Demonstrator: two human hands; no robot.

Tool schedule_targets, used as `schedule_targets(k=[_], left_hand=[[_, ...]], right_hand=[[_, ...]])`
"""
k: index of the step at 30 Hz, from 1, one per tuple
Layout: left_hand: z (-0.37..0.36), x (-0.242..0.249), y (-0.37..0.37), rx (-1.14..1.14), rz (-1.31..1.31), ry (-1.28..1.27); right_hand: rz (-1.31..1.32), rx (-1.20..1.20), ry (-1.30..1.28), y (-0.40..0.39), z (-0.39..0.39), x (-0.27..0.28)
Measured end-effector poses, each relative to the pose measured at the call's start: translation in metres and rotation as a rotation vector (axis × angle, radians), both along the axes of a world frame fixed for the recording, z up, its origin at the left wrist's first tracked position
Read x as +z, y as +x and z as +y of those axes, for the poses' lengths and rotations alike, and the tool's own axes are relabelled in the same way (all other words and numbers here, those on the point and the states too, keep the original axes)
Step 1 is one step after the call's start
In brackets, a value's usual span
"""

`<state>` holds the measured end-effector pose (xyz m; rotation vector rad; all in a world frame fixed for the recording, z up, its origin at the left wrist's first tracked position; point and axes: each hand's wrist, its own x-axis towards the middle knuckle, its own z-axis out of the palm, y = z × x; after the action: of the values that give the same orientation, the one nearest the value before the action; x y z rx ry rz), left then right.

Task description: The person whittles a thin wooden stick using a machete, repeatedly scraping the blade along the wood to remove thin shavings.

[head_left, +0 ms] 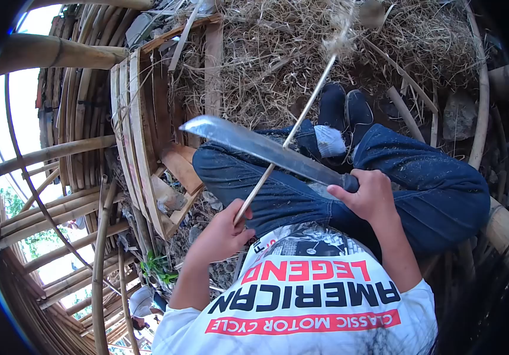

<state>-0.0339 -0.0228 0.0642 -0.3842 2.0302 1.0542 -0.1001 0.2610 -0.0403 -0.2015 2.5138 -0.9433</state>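
Observation:
My left hand (220,232) is closed around the lower end of a thin bamboo stick (311,105), which slants up and away to the right. Pale, fuzzy shavings blur its far end. In my right hand (368,196) is the dark handle of a machete (237,142), its broad blade pointing left. Above my lap the blade lies across the stick, seemingly touching it, and covers a short stretch of it. A small pale curl stands out from the stick beside the blade's upper edge.
My crossed legs in jeans (254,189) are flecked with shavings. A heap of shavings (254,77) covers the ground ahead. On the left stand a wooden slat frame (133,136) and bamboo poles (47,160). Another person (142,303) shows beyond, at lower left. A stone (460,116) lies at right.

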Motion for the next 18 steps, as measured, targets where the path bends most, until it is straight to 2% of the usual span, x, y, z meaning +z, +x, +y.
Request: schedule_targets(k=[9,11,12,14,18], left_hand=[[-0.02,-0.015,0.004,0.038,-0.061,0.241],[-0.037,-0.019,0.007,0.173,-0.121,0.39],[-0.046,-0.017,0.007,0.164,-0.077,0.405],[-0.06,-0.015,0.005,0.113,-0.009,0.265],[-0.058,-0.028,-0.014,0.124,-0.017,0.362]], right_hand=[[0.254,-0.012,0.068,0.001,0.007,0.0],[0.263,-0.022,0.111,-0.002,0.015,0.006],[0.245,-0.041,0.139,-0.003,0.025,0.003],[0.168,-0.098,0.202,-0.012,0.043,0.01],[0.186,-0.178,0.2,-0.029,0.05,0.033]])
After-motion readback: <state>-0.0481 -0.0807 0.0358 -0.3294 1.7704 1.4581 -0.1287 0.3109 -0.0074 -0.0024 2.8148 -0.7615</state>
